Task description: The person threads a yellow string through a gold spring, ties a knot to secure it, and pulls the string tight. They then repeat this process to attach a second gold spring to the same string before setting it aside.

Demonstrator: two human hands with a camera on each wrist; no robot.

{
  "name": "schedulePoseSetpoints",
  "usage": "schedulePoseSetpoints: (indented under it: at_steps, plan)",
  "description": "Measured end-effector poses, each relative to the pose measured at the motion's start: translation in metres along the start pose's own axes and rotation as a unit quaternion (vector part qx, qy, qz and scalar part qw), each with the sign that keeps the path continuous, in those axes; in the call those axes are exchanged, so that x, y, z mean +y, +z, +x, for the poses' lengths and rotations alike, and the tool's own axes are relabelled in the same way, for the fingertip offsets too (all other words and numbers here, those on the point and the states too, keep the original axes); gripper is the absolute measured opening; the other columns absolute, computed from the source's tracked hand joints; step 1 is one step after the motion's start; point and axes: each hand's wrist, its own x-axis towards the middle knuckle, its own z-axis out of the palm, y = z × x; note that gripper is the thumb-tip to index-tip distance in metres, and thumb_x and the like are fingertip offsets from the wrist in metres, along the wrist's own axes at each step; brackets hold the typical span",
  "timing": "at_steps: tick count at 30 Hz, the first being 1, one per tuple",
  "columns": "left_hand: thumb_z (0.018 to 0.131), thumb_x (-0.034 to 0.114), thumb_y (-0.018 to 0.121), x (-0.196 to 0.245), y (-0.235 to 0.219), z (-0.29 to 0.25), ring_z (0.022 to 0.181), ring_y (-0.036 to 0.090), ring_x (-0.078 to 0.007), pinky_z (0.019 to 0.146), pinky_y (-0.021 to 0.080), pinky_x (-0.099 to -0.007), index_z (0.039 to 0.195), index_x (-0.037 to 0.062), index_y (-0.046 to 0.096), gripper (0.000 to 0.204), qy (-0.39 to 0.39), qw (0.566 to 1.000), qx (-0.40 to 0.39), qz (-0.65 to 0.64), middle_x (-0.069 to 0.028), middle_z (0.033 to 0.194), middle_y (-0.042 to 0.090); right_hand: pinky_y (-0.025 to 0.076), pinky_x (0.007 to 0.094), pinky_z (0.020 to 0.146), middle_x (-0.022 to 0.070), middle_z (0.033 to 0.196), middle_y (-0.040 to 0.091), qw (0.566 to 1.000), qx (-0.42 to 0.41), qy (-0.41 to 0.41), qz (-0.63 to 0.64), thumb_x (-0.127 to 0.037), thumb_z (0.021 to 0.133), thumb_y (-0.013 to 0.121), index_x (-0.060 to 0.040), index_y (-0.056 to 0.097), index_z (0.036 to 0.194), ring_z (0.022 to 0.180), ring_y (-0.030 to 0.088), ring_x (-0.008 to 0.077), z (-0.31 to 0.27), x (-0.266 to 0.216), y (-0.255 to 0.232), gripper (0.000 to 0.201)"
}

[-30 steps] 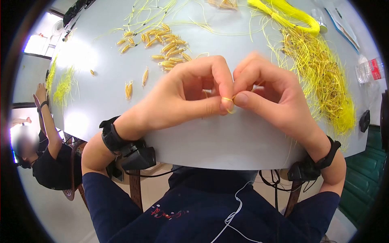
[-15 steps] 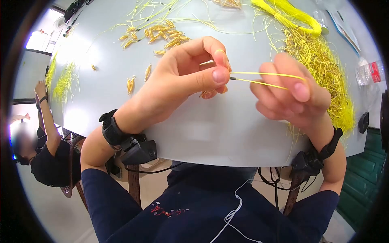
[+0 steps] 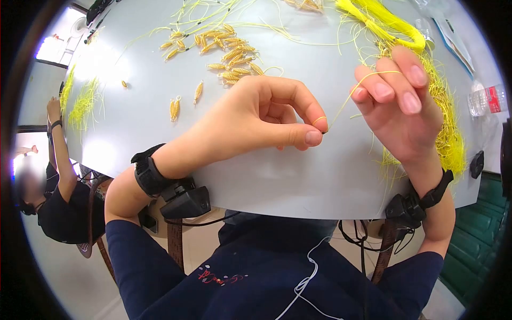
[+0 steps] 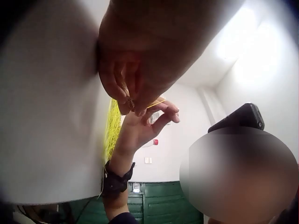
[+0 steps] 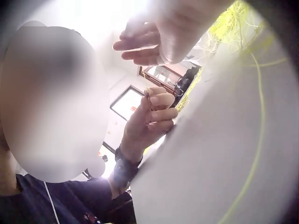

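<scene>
My left hand (image 3: pixel 250 120) pinches a thin yellow line (image 3: pixel 349 101) between thumb and index finger, with a small dark bit right at the fingertips. In the left wrist view a gold coil spring (image 4: pixel 131 103) shows at those same fingers; the head view hides it behind the hand. From the pinch the line rises to my right hand (image 3: pixel 405 114), which is raised with its palm in view. Its fingers are spread and loosely bent, and the line crosses over them.
Several gold springs (image 3: pixel 233 54) lie in a pile beyond my left hand, near loose yellow lines. At right are a yellow hank (image 3: pixel 413 40), a tangled yellow heap (image 3: pixel 450 138) and a plastic bottle (image 3: pixel 488 100). Another person (image 3: pixel 69 216) sits at the left.
Both hands worked close together at first, then the right hand drew a loop of line out to the right. Now it is higher, its fingers spread; the left hand has moved right and down.
</scene>
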Motion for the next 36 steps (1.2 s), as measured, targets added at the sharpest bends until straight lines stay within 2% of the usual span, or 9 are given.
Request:
schedulePoseSetpoints:
  at_steps: [3,6,8,12,14,17,23,31,36]
  plan:
    - [0.077,0.009,0.067,-0.003,-0.003,0.000,0.068,0.054,-0.0040,0.053,0.038,-0.0160,0.086,0.0060,0.056,0.014,0.025,0.999,-0.006,-0.037,0.0009,0.080,0.057,0.033,0.0331,0.100,-0.0055,0.072,0.052,0.999,-0.031,-0.005,0.016,-0.017,0.090,0.049,-0.0167,0.047,0.088,0.095,0.047,0.0135,0.000,-0.003,0.002,0.003]
    - [0.078,0.012,0.066,-0.004,-0.004,0.000,0.068,0.053,-0.0045,0.052,0.037,-0.0156,0.087,0.0068,0.056,0.013,0.058,0.994,0.033,-0.086,-0.0003,0.084,0.057,0.033,0.0318,0.098,-0.0056,0.071,0.051,0.999,0.043,-0.022,-0.005,-0.016,0.091,0.046,-0.0169,0.046,0.087,0.093,0.048,0.0128,0.000,-0.005,0.004,0.004]
    - [0.080,0.014,0.064,-0.003,-0.004,0.001,0.068,0.054,-0.0053,0.052,0.038,-0.0158,0.087,0.0073,0.058,0.012,0.057,0.988,0.120,-0.072,-0.0011,0.083,0.058,0.032,0.0300,0.097,-0.0050,0.070,0.051,0.999,-0.026,-0.012,-0.019,-0.016,0.090,0.046,-0.0161,0.046,0.087,0.094,0.048,0.0139,0.000,-0.007,-0.002,0.004]
    - [0.079,0.014,0.065,-0.002,-0.004,0.001,0.068,0.056,-0.0060,0.051,0.039,-0.0162,0.087,0.0067,0.060,0.012,0.052,0.992,0.112,-0.030,-0.0023,0.082,0.061,0.030,0.0295,0.096,-0.0037,0.070,0.051,0.996,-0.084,-0.026,-0.021,-0.017,0.091,0.045,-0.0152,0.045,0.087,0.098,0.048,0.0161,0.001,-0.005,0.005,0.004]
    - [0.078,0.013,0.066,0.001,0.001,0.000,0.068,0.059,-0.0071,0.051,0.041,-0.0168,0.088,0.0055,0.060,0.013,0.030,0.995,0.094,0.022,-0.0036,0.081,0.063,0.029,0.0315,0.097,-0.0014,0.072,0.050,0.979,-0.008,-0.059,-0.197,-0.020,0.092,0.041,-0.0137,0.045,0.090,0.103,0.048,0.0179,0.001,-0.001,0.007,0.007]
    - [0.077,0.011,0.067,0.000,0.001,0.001,0.067,0.060,-0.0079,0.050,0.041,-0.0169,0.087,0.0042,0.060,0.014,0.015,0.998,0.051,0.017,-0.0043,0.081,0.063,0.028,0.0330,0.098,0.0003,0.075,0.050,0.973,0.050,-0.063,-0.218,-0.021,0.093,0.037,-0.0126,0.045,0.093,0.106,0.047,0.0182,0.000,0.010,-0.001,0.011]
    - [0.077,0.010,0.068,0.000,0.004,0.001,0.067,0.060,-0.0078,0.049,0.041,-0.0154,0.086,0.0034,0.058,0.015,0.004,1.000,-0.023,0.001,-0.0037,0.079,0.062,0.029,0.0328,0.097,0.0011,0.078,0.050,0.976,0.044,-0.053,-0.208,-0.021,0.093,0.036,-0.0119,0.045,0.094,0.105,0.047,0.0179,-0.001,0.013,0.001,0.012]
    - [0.077,0.012,0.067,-0.002,0.004,0.002,0.065,0.059,-0.0064,0.049,0.042,-0.0149,0.087,0.0036,0.056,0.017,0.018,1.000,-0.006,0.002,-0.0014,0.075,0.060,0.030,0.0307,0.094,0.0008,0.074,0.046,0.983,0.063,-0.056,-0.163,-0.021,0.093,0.036,-0.0107,0.045,0.094,0.099,0.047,0.0172,-0.003,0.007,0.000,0.014]
    - [0.078,0.012,0.067,-0.003,0.002,0.003,0.064,0.059,-0.0055,0.049,0.041,-0.0141,0.089,0.0031,0.054,0.018,0.022,1.000,0.005,-0.011,-0.0010,0.074,0.060,0.031,0.0311,0.094,0.0008,0.073,0.042,0.964,0.145,-0.111,-0.195,-0.019,0.093,0.036,-0.0078,0.046,0.095,0.096,0.046,0.0175,-0.004,0.009,-0.001,0.015]
